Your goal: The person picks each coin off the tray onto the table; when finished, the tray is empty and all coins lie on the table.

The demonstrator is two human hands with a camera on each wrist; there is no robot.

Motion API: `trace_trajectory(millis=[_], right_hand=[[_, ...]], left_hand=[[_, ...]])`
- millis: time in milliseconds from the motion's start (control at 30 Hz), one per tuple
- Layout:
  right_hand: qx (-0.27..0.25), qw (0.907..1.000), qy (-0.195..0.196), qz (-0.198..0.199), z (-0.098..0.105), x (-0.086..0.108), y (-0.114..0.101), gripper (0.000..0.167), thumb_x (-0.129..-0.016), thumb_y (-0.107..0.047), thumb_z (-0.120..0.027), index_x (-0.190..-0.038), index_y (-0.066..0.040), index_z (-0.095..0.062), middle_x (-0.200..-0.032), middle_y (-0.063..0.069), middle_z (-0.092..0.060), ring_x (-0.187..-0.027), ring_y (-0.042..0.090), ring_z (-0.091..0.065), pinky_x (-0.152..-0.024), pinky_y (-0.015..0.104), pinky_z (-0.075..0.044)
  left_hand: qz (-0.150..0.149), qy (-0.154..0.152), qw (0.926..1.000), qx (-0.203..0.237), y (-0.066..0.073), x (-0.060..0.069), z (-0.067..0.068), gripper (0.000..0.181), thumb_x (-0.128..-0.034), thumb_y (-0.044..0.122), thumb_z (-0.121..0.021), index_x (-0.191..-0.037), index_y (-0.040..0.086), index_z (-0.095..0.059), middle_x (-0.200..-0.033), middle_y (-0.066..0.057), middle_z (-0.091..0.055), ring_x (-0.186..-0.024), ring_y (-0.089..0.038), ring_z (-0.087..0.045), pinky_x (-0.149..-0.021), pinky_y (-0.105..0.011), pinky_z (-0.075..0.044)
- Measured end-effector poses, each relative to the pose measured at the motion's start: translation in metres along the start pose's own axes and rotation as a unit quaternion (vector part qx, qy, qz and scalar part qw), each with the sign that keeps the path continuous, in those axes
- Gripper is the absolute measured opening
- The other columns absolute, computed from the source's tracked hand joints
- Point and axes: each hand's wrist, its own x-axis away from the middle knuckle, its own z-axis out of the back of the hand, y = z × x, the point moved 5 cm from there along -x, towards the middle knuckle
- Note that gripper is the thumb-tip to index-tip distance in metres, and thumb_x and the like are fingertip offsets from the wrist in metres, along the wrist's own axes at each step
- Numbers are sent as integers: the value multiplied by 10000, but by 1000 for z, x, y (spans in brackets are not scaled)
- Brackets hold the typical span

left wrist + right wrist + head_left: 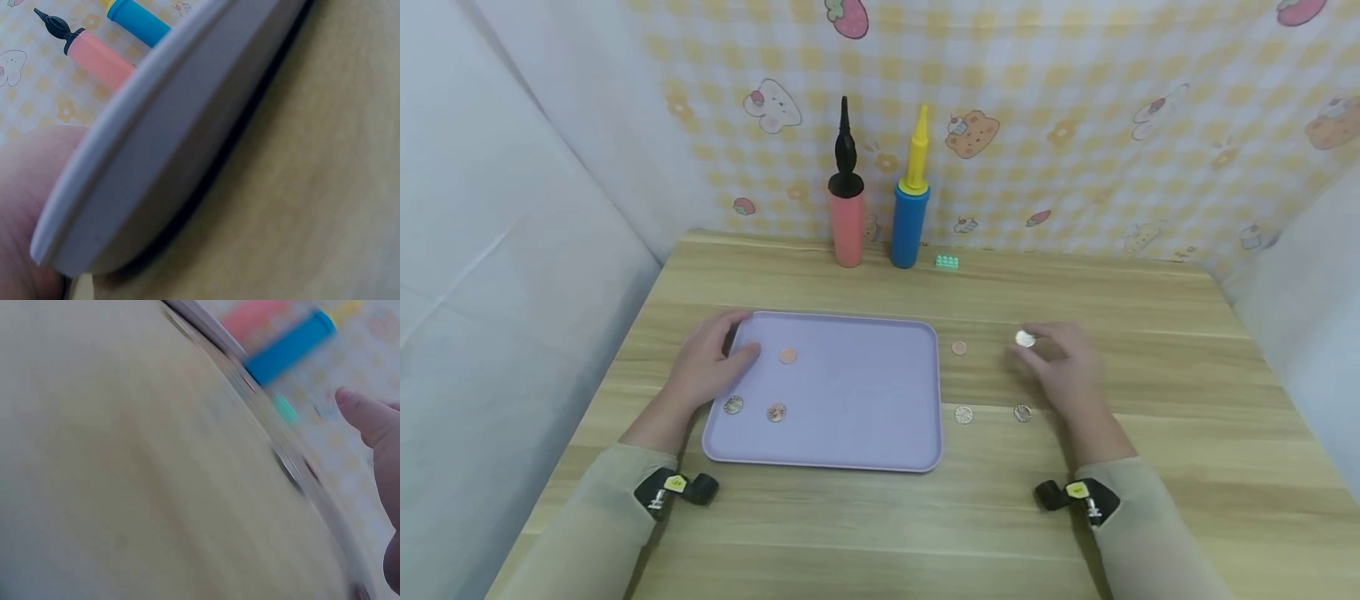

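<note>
A lilac tray [850, 392] lies on the table, and my left hand [709, 354] grips its upper left rim with the thumb over the inside. The left wrist view shows the tray's side [156, 137] close up. Inside the tray are a copper coin [787, 356], a second copper-toned coin [777, 412] and a silver coin [733, 405]. To the right of the tray, my right hand [1066, 362] pinches a bright silver coin [1025, 338] between thumb and finger. Near that hand, a copper coin [959, 348] and two silver coins [964, 414] lie on the wood.
At the table's back stand a pink pump [848, 229] with a black nozzle and a blue pump [910, 225] with a yellow nozzle. Beside them sits a small green toy brick [947, 262]. A patterned curtain [1037, 100] hangs behind.
</note>
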Motion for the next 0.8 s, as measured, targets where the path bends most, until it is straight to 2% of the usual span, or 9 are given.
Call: trace_trajectory(millis=[133, 200, 233, 333, 433, 567, 800], right_hand=[[345, 9910, -343, -1244, 21, 3, 36, 363, -875, -185, -910, -1174, -34, -770, -1147, 169, -730, -1182, 376, -621, -1073, 480, -489], [371, 9852, -531, -1589, 29, 5, 49, 358, -914, -209, -881, -1200, -33, -759, -1195, 188, -712, -1221, 397, -607, -1080, 591, -476], [424, 9826, -623, -1695, 32, 6, 55, 361, -925, -235, -873, -1208, -42, -759, -1216, 190, -707, -1226, 403, -604, -1081, 601, -475], [460, 9793, -756, -1820, 40, 9, 66, 350, -919, -244, -881, -1180, -39, -770, -1212, 191, -708, -1176, 374, -613, -1044, 541, -487], [567, 9795, -956, -1682, 41, 10, 69, 319, -907, -263, -892, -1123, -52, -789, -1178, 167, -729, -1132, 339, -605, -999, 499, -466], [664, 9785, -1298, -1456, 40, 10, 66, 309, -902, -295, -892, -1088, -66, -801, -1199, 163, -740, -1187, 375, -556, -1041, 586, -415], [892, 9724, -1523, -1524, 38, 10, 63, 351, -921, -332, -872, -1125, -54, -806, -1285, 199, -695, -1277, 451, -480, -1069, 682, -377]], left_hand=[[-27, 16, 10000, -17, 0, 0, 1, 594, -1024, 242, -680, -1534, -6, -505, -1565, -285, -489, -1470, -504, -404, -1205, -679, -284], [-31, 20, 10000, -17, 0, 1, 1, 592, -1023, 232, -682, -1534, -10, -504, -1565, -285, -489, -1473, -503, -401, -1208, -676, -282], [-33, 22, 10000, -15, 0, 1, 1, 592, -1024, 229, -682, -1535, -11, -503, -1565, -286, -488, -1474, -504, -399, -1208, -677, -282], [-35, 17, 10000, -17, 0, 1, 1, 590, -1026, 221, -679, -1537, -15, -500, -1567, -288, -485, -1477, -506, -395, -1209, -679, -279], [-31, 5, 10000, -24, 1, 1, 1, 589, -1029, 223, -677, -1537, -15, -498, -1567, -289, -485, -1476, -507, -397, -1208, -680, -279], [-3, -10, 10000, -23, 1, 1, 1, 590, -1031, 229, -674, -1540, -10, -496, -1571, -286, -483, -1478, -504, -398, -1210, -676, -282], [-2, 0, 10000, -54, -1, 1, 0, 590, -1035, 240, -672, -1548, 9, -493, -1578, -272, -482, -1482, -493, -398, -1213, -673, -283]])
